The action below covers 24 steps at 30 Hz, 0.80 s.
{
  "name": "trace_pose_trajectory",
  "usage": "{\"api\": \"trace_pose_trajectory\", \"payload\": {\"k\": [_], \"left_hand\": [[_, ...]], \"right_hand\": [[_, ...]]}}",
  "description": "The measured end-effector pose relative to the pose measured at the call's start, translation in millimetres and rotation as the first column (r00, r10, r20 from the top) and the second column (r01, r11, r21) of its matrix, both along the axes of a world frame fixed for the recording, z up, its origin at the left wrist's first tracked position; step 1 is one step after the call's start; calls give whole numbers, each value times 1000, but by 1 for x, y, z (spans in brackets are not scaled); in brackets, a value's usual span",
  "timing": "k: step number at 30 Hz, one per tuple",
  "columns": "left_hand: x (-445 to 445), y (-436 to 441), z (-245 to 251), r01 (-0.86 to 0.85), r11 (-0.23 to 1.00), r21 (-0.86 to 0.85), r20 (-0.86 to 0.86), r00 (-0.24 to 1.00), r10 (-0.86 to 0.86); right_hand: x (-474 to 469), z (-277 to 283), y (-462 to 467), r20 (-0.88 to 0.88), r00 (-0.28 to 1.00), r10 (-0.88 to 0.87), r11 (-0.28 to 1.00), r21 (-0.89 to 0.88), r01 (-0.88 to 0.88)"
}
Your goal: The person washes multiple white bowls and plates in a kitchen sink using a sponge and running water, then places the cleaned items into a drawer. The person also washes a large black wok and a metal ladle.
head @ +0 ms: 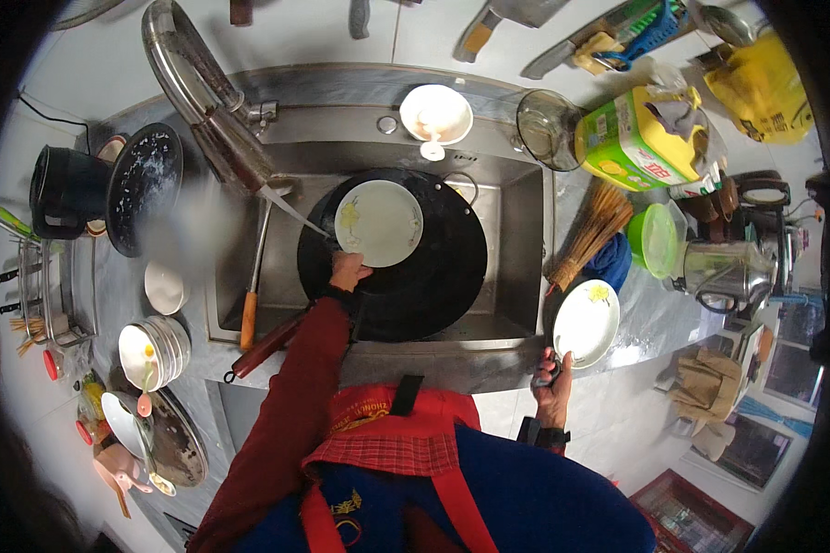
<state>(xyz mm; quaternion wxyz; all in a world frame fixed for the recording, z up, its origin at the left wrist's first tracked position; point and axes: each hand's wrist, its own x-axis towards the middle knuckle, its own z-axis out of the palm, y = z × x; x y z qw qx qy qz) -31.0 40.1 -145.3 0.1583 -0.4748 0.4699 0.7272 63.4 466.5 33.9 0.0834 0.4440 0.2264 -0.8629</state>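
Note:
My left hand (348, 269) grips the near edge of a white plate (379, 222) with a yellow flower pattern, held over a black wok (429, 297) in the sink. Water (294, 209) runs from the faucet (235, 152) towards the wok, just left of that plate. Off to the right, my right hand (555, 394) has the lower edge of a second flowered plate (584, 325) in its fingers, over the counter's edge. A small dark object, too unclear to name, also shows in that hand. The wok's wooden handle (270, 345) passes beside my left forearm.
A wooden-handled utensil (250, 318) leans across the sink (519, 276) on the left. Stacked bowls (153, 352) and a black pan (145, 190) stand on the left counter. On the right are a bamboo brush (591, 231), a glass bowl (546, 131) and a yellow detergent jug (643, 142).

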Motion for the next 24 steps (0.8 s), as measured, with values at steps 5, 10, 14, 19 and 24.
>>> {"api": "trace_pose_trajectory", "payload": {"k": [5, 10, 14, 19, 24], "left_hand": [[-13, 11, 9, -127, 989, -78, 76, 988, 133], [-23, 4, 30, -87, 984, -158, -95, 993, 73], [-15, -17, 54, -54, 995, -86, -262, 964, 30], [4, -39, 92, -152, 986, -73, -296, 947, 124], [23, -48, 98, -142, 888, -438, -278, 960, 16]], "right_hand": [[-39, 40, -61, -118, 884, 453, 891, 25, -453], [-116, 49, -157, -248, 457, 854, 519, 379, -766], [-173, 13, -238, -121, -111, 987, -5, 653, -757], [-205, -65, -332, 372, -307, 876, -418, 903, -99], [-163, -90, -405, 214, -226, 950, -174, 967, 184]]}}
